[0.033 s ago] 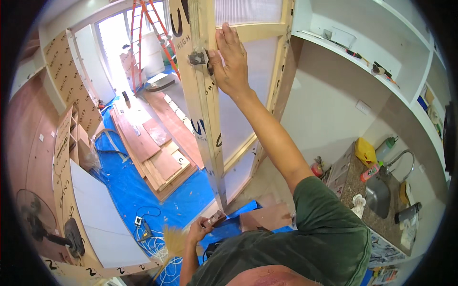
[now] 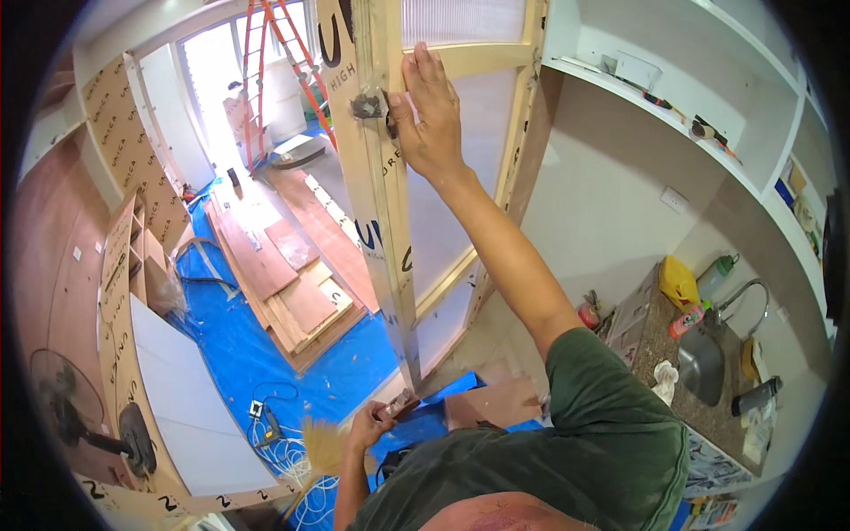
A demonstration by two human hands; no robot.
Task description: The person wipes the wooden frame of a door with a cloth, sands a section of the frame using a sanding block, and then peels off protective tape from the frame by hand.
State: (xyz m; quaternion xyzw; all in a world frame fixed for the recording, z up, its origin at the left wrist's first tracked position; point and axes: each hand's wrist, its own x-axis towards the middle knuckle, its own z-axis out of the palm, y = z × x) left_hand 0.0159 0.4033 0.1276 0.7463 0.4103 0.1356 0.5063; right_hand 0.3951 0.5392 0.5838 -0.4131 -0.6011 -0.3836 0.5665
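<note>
Two white compartments of the wall cabinet show at upper right: the larger carries a clear box and, along its front edge, a few hand tools, while the smaller, farther right, holds items too blurred to name. Below, a steel sink is set into the speckled surface, with an orange-pink bottle near its rim, a yellow bag and a green-topped bottle behind, and a white cloth at its left. Across the room stands an open wooden cubby; what its compartments hold is hard to make out. The pale-framed door with translucent panes stands upright in front of the person. The fingers of the right hand are extended and close together, laid flat against the door's frame, the thumb spread away near a dark latch. Low down, the fingers of the left hand are curled around a small brown block, gripping it near the door's foot, above the blue sheeting and beside a straw broom.
</note>
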